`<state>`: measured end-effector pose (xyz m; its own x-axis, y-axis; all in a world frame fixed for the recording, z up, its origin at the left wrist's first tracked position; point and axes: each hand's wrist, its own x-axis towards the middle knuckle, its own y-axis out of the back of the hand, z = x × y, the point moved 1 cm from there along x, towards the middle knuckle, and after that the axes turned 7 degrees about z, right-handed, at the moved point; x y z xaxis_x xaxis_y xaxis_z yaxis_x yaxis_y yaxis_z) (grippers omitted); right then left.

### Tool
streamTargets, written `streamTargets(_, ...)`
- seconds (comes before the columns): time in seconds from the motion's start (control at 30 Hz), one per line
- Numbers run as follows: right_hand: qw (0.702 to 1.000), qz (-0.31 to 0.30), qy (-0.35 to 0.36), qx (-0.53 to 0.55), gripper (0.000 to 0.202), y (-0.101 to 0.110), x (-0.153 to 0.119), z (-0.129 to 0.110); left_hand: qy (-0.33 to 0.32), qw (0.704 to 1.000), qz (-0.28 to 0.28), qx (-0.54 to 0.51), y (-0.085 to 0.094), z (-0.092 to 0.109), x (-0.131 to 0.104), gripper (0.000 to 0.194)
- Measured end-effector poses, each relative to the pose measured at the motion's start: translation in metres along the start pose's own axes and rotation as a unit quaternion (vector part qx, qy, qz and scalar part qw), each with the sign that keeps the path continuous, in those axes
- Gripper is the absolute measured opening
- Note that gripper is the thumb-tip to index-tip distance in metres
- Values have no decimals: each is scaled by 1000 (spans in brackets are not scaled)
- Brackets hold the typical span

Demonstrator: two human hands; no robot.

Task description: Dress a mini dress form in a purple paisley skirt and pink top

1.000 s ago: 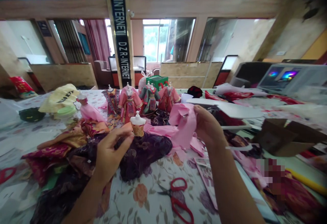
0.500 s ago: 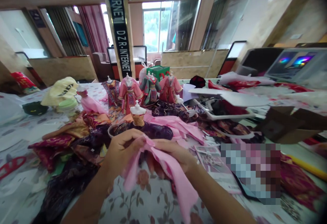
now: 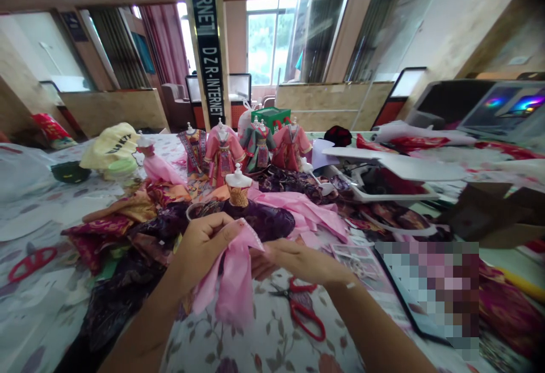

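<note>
Between my two hands hangs a piece of pink fabric (image 3: 234,290), its stitched upper edge stretched at a slant. My left hand (image 3: 208,242) is closed on it, thumb on top. My right hand (image 3: 293,259) pinches the other end of that edge. Just beyond stands a small white mannequin (image 3: 238,188) with a gold bodice and a dark purple skirt (image 3: 268,222). Below my right hand, red-handled scissors (image 3: 304,310) lie on the flowered tablecloth (image 3: 255,350). More pink fabric (image 3: 306,214) is spread right of the mannequin.
Several mannequins in small robes (image 3: 223,149) stand at the back near a green box (image 3: 272,117). Dark and patterned cloth (image 3: 123,299) is heaped on the left, by a second pair of red scissors (image 3: 32,262). A tablet with a blurred screen (image 3: 426,299) lies right.
The pink fabric has swung left and now hangs under my left hand, uncovering the scissors. My right hand has shifted to the edge's lower end. The view has turned slightly left.
</note>
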<state>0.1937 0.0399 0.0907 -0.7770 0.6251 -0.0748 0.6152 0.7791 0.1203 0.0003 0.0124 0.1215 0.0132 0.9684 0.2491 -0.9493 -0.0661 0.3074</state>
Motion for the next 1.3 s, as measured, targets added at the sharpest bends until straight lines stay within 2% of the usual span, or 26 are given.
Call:
streamTargets(0.1,991,61,43,-108,51,5,-8,-5,-1,1000,-4,-9,0,-1,0,32)
streamTargets(0.23,962,125,65,-236,45,4,-11,-9,-11,999,-31,-27,0,-3,0,30)
streamTargets(0.37,979,98,71,-165,29,-2,-4,-8,-19,996,-65,-56,2,-3,0,28)
streamTargets(0.43,980,117,73,-141,25,-5,-1,-8,-22,993,-79,-80,4,-2,-1,26)
streamTargets(0.53,970,176,71,-154,23,-11,0,-9,-28,984,-113,-133,7,-1,-3,22)
streamTargets(0.67,970,147,69,-179,23,-17,1,-9,-73,964,-163,-196,11,-1,-6,19)
streamTargets(0.73,970,151,70,-176,19,-15,0,-9,-93,965,-164,-185,16,-2,-4,17)
streamTargets(0.87,945,246,92,-195,24,-4,-8,-14,-136,980,-130,-72,24,-6,4,13)
streamTargets(0.97,909,298,118,-267,31,0,-16,-18,-171,979,-110,36,25,-8,8,13)
streamTargets(1.03,870,327,143,-342,34,0,-20,-19,-175,974,-114,89,23,-8,8,12)
streamTargets(1.1,815,354,169,-426,38,-1,-21,-19,-146,975,-126,112,18,-8,6,11)
streamTargets(1.2,712,396,202,-544,39,-4,-20,-18,-82,982,-137,104,12,-8,3,18)
streamTargets(1.3,626,416,227,-619,37,-6,-18,-18,-68,984,-140,87,7,-6,1,21)
